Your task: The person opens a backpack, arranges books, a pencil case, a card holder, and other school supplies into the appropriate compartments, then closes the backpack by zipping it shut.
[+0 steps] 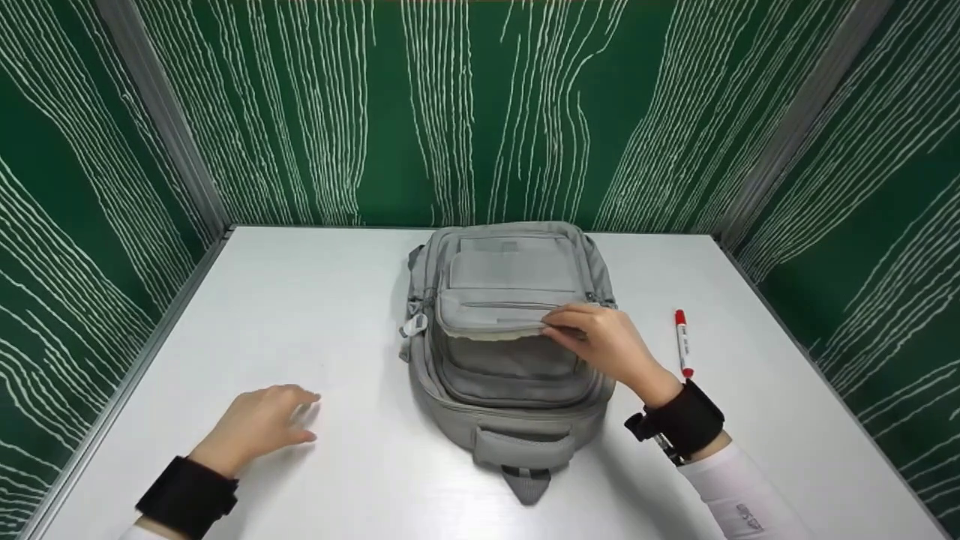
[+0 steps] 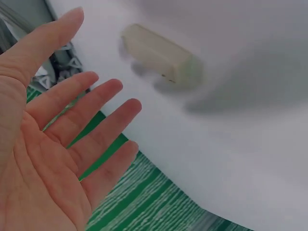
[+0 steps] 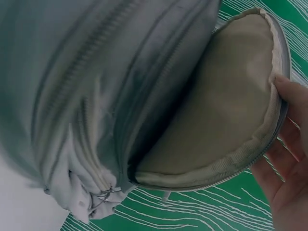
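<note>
A grey backpack [image 1: 510, 259] lies flat on the white table, its top handle [image 1: 525, 448] toward me. Its front pocket is unzipped, and the flap [image 1: 510, 319] is folded back. My right hand [image 1: 604, 341] pinches the flap's edge between thumb and fingers. In the right wrist view, the flap's beige lining [image 3: 231, 91] shows inside the zipper edge; the pocket's depth is dark. To the left of the backpack, my left hand [image 1: 259, 424] hovers over the table, fingers loosely extended, holding nothing. A blurred pale block [image 2: 159, 55] lies beyond its fingers in the left wrist view; its kind is unclear.
A marker [image 1: 683, 343] with a white barrel and red ends lies right of the backpack. Green panels [image 1: 382, 112] with white wavy lines stand behind and at both sides of the table [image 1: 315, 285]. A pale tag [image 1: 415, 325] hangs at the backpack's left side.
</note>
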Tool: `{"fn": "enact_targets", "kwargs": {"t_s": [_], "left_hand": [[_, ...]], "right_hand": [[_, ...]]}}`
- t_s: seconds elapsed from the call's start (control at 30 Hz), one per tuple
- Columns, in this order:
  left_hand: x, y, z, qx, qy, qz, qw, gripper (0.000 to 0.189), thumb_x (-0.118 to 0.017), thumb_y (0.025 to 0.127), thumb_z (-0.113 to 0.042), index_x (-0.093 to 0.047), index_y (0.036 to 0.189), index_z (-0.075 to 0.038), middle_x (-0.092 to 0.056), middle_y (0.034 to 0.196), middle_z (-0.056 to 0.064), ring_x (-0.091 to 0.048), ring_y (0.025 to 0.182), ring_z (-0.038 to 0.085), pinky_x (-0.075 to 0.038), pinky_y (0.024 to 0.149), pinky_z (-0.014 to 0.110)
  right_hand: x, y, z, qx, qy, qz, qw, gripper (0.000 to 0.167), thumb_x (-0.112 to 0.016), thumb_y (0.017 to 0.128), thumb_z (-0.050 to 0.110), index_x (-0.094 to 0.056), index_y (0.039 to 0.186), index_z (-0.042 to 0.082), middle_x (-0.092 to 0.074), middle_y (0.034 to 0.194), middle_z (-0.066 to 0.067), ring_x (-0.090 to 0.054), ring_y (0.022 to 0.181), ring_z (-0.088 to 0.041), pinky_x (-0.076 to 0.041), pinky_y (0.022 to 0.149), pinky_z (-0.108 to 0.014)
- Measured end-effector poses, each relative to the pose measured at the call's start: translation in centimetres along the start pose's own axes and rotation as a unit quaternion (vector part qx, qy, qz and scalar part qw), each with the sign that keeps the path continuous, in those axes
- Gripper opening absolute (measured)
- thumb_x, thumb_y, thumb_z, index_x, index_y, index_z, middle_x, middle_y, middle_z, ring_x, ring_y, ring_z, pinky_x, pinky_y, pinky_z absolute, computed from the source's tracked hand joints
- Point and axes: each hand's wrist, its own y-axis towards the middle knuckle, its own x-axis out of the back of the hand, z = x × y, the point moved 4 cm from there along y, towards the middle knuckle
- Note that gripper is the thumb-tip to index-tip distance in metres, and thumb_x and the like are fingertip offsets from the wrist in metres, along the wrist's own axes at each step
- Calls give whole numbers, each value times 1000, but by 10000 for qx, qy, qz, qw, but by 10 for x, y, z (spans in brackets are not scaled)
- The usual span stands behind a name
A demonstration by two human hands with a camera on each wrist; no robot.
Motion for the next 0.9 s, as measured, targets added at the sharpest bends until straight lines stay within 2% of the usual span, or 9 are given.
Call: {"fn": "enact_targets", "kwargs": {"t_s": [0.17,0.27,0.4,0.53,0.6,0.67,0.77,0.83,0.9], "left_hand": [[-5,-13,14,342,-99,106,9993,41,-87,77,-24,-77,112,-4,-78,114,14,-73,106,36,-61,86,52],[-7,-18,18,406,-124,32,9991,35,-87,77,-18,-78,107,-3,-78,110,14,-74,103,36,-61,84,52],[-11,-20,18,238,-16,-206,9995,26,-87,75,-8,-79,100,-3,-78,101,11,-76,93,32,-62,79,48],[-12,-19,17,141,78,-331,9993,16,-86,76,-2,-80,90,-6,-74,89,4,-72,81,21,-61,70,39],[-13,-19,16,140,122,-332,9993,13,-85,76,-2,-80,86,-8,-71,84,1,-66,74,14,-57,64,33],[-13,-19,16,158,130,-319,9993,12,-84,77,-1,-77,81,-10,-66,79,-1,-56,68,9,-48,58,27],[-12,-18,14,175,81,-332,9993,14,-82,78,1,-75,76,-11,-62,75,-2,-45,66,9,-37,57,23],[-11,-17,12,156,60,-390,9991,14,-82,78,1,-75,76,-11,-63,75,-2,-46,66,9,-38,57,23],[-9,-15,7,97,80,-504,9987,11,-83,78,0,-78,80,-9,-67,78,-1,-55,67,9,-46,58,25]], "right_hand": [[5,7,-2,-145,9,-115,9998,11,-82,86,13,-82,96,13,-80,94,-3,-78,88,-18,-63,74,-32],[7,10,-2,-200,29,-133,9997,11,-82,86,12,-82,97,12,-81,95,-4,-78,88,-19,-64,74,-33],[8,12,-3,-221,55,-224,9995,12,-82,86,12,-82,98,10,-81,95,-6,-78,88,-21,-64,74,-35],[9,14,-3,-150,27,-306,9994,11,-82,85,11,-82,97,9,-81,94,-6,-78,87,-21,-64,74,-34],[8,14,-3,-128,21,-313,9994,11,-82,85,11,-82,96,9,-81,93,-6,-78,87,-20,-64,74,-33],[8,14,-3,-136,37,-294,9995,11,-82,85,11,-82,96,9,-81,93,-6,-78,87,-20,-64,74,-33],[7,13,-3,-198,67,-265,9994,12,-82,85,10,-81,97,8,-81,94,-6,-78,88,-21,-64,75,-34],[7,13,-4,-240,78,-247,9994,12,-81,86,9,-81,98,7,-81,94,-7,-78,89,-22,-64,77,-35],[7,13,-4,-261,70,-246,9993,13,-81,85,9,-81,99,7,-81,95,-8,-79,90,-23,-64,77,-36]]}}
